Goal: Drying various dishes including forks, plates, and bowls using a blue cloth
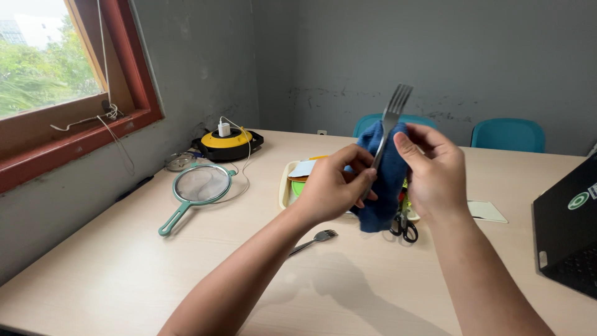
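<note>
My left hand (pixel 333 186) grips the handle of a metal fork (pixel 393 111), held upright with its tines pointing up. My right hand (pixel 435 171) holds a blue cloth (pixel 384 196) pressed against the fork's shaft; the cloth hangs down between both hands. Both hands are raised above the beige table (pixel 124 274). A second fork (pixel 314 239) lies flat on the table below my left wrist.
A cream tray (pixel 286 186) with colourful items sits behind my hands, and black-handled scissors (pixel 405 228) lie beside it. A green-rimmed sieve (pixel 196 190) and a yellow-black cable reel (pixel 229 143) are at the left. A black laptop (pixel 569 230) stands at the right, with teal chairs (pixel 509 134) beyond.
</note>
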